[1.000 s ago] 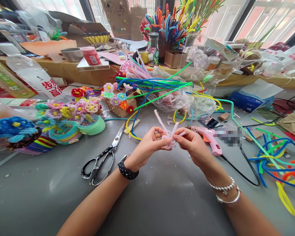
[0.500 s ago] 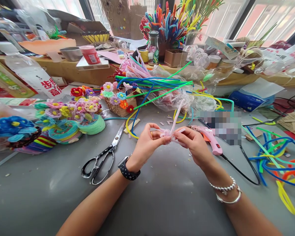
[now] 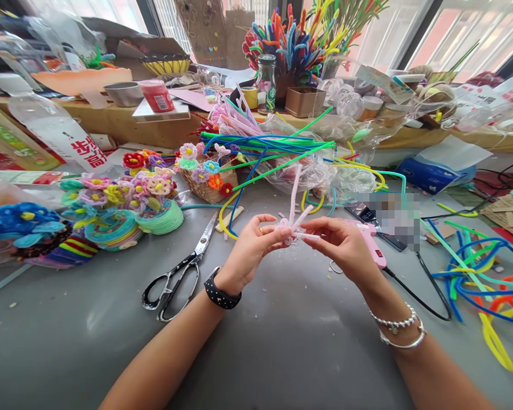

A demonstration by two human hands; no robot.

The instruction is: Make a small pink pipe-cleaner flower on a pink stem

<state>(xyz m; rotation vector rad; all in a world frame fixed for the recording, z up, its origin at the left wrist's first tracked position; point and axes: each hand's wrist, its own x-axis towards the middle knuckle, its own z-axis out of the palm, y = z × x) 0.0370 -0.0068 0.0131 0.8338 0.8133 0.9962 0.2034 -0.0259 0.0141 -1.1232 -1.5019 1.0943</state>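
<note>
Between my two hands, above the grey table (image 3: 256, 353), is a pale pink pipe-cleaner flower (image 3: 289, 228) with looped petals and a few straight ends sticking up and to the right. My left hand (image 3: 254, 247) pinches its left side between thumb and fingers. My right hand (image 3: 340, 242) has thumb and fingers closed on a pale pink end at its right side. Left of my left hand lie scissors (image 3: 182, 273), blades pointing away. A pink glue gun (image 3: 373, 245) rests behind my right hand, which partly hides it.
Finished pipe-cleaner flower pots (image 3: 160, 213) and a flower basket (image 3: 203, 185) stand at the left. Green and blue pipe cleaners (image 3: 277, 142) lie over plastic bags at the back. A phone (image 3: 365, 213) and tangled pipe cleaners (image 3: 474, 273) are at the right, with a black cord.
My right hand has shifted slightly right. The pink flower has turned, and its ends now spread apart: one upright, others slanting right.
</note>
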